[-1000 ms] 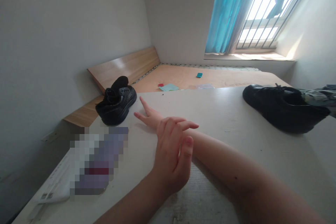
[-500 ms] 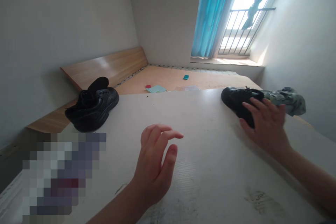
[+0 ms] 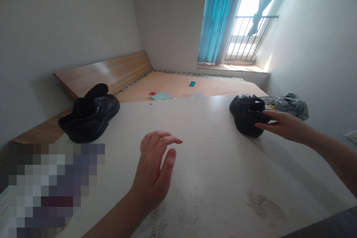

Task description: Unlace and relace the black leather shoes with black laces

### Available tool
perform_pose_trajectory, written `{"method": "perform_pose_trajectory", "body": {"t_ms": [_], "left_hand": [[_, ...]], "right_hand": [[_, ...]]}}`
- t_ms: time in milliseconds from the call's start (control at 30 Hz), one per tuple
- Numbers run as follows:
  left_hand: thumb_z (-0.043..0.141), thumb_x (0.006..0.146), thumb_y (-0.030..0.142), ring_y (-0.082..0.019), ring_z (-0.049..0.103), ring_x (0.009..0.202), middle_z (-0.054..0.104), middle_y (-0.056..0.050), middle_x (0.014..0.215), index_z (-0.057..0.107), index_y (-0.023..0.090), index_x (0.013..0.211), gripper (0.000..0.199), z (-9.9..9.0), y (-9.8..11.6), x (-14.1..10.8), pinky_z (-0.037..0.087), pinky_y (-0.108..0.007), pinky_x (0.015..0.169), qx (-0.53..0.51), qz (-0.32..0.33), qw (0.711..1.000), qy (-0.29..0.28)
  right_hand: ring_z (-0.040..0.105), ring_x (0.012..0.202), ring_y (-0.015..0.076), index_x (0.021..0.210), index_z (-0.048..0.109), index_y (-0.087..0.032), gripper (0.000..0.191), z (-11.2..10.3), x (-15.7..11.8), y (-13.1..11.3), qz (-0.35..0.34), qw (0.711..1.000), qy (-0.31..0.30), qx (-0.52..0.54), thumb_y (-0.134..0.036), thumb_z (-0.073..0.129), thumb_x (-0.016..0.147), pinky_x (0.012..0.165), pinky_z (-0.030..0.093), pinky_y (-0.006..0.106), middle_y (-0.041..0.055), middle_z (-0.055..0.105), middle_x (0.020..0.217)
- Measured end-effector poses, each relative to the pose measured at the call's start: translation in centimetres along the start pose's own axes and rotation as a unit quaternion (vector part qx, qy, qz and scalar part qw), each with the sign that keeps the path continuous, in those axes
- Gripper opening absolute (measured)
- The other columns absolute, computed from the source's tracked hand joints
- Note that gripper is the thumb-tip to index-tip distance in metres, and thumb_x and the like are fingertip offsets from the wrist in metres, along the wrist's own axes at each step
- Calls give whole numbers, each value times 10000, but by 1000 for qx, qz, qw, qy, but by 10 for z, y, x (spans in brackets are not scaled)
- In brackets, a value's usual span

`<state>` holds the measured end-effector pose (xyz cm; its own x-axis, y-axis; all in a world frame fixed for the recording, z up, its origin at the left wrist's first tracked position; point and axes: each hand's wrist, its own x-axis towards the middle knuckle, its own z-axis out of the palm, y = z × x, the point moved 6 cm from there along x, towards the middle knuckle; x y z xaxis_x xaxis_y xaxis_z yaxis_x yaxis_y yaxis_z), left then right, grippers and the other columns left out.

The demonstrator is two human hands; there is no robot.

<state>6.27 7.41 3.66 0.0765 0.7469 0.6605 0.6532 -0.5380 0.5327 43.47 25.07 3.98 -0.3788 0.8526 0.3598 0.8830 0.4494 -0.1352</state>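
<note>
Two black lace-up shoes are on the white tabletop (image 3: 195,163). At the right, my right hand (image 3: 287,124) grips the heel end of one black shoe (image 3: 245,117), with thumb and fingers on either side of its back edge. This shoe stands upright, its toe pointing away and to the left. My left hand (image 3: 156,165) hovers over or rests on the middle of the table, fingers loosely bent and thumb apart, holding nothing. The other black shoe (image 3: 89,119) stands at the far left with its tongue raised.
A crumpled grey-green cloth (image 3: 292,106) lies beyond my right hand. Behind the table is a bed (image 3: 173,80) with a wooden headboard (image 3: 106,72), bearing a light-green item (image 3: 161,96) and a small teal one (image 3: 192,83). A blurred-out patch (image 3: 52,189) covers the left front.
My right hand has gone from lying over the right shoe to gripping its heel, and that shoe has turned. The view has shifted slightly; my left hand keeps its pose.
</note>
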Motion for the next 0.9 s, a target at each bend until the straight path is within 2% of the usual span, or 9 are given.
{"method": "perform_pose_trajectory", "body": {"t_ms": [100,200,267,400,500,600,733,833,900], "left_hand": [[368,991,153,-241,474,1086,568,-54,1075,568,259,1085,245,0,0,0,340,-432,959,-1,-5,1000,-1],[384,983,150,-239,483,1083,572,-53,1074,578,255,1077,240,1,1,-1,353,-429,957,4,-3,1000,-2],[391,979,145,-236,492,1076,580,-52,1070,579,252,1077,237,0,1,-1,358,-431,959,8,-2,1000,1],[382,987,160,-236,508,1064,596,-55,1061,566,249,1085,227,-4,-2,3,372,-433,960,8,-15,1000,24],[384,986,189,-237,519,1064,604,-52,1063,553,246,1108,216,-8,-6,6,385,-425,958,2,-40,998,43],[395,953,187,-243,523,1063,608,-47,1053,562,239,1097,227,-10,-10,7,399,-425,949,-6,-68,997,47],[441,847,172,-263,521,1044,602,-50,1026,570,226,1045,242,-6,-13,6,412,-452,946,-13,-97,995,18],[475,815,201,-274,511,1052,595,-56,1055,564,220,1073,273,1,-15,5,413,-478,957,-12,-107,994,-15],[498,816,229,-281,506,1066,592,-64,1082,549,214,1108,297,5,-17,5,409,-494,968,-11,-117,993,-33]], "right_hand": [[679,615,218,866,614,-228,367,-4,-14,-33,-12,1000,-16,-16,-583,523,892,521,490,332,84,693,907],[689,637,209,963,588,-272,270,-12,-37,-94,-83,991,22,-106,-506,455,979,516,437,333,112,700,1088],[626,488,192,944,562,-228,292,-20,-53,-144,-156,977,86,-120,-484,430,998,444,381,333,91,712,935],[664,593,191,848,568,-206,283,-24,-77,-227,-280,954,99,-46,-321,387,1032,459,405,310,64,710,814],[680,656,197,796,594,-212,310,-19,-88,-267,-344,933,103,1,-259,389,1025,474,422,311,17,682,709],[689,702,202,793,619,-215,279,-9,-96,-286,-370,923,102,16,-241,434,1002,491,450,311,-1,668,682],[667,661,175,832,616,-208,344,-7,-96,-290,-372,923,81,57,-350,376,1033,526,476,296,20,690,738],[651,640,152,995,599,-208,417,-20,-83,-284,-357,925,74,108,-511,315,1031,551,481,288,47,723,899],[639,656,131,1085,565,-217,379,-25,-62,-274,-306,933,50,180,-530,361,1018,569,479,269,50,700,988]]}}
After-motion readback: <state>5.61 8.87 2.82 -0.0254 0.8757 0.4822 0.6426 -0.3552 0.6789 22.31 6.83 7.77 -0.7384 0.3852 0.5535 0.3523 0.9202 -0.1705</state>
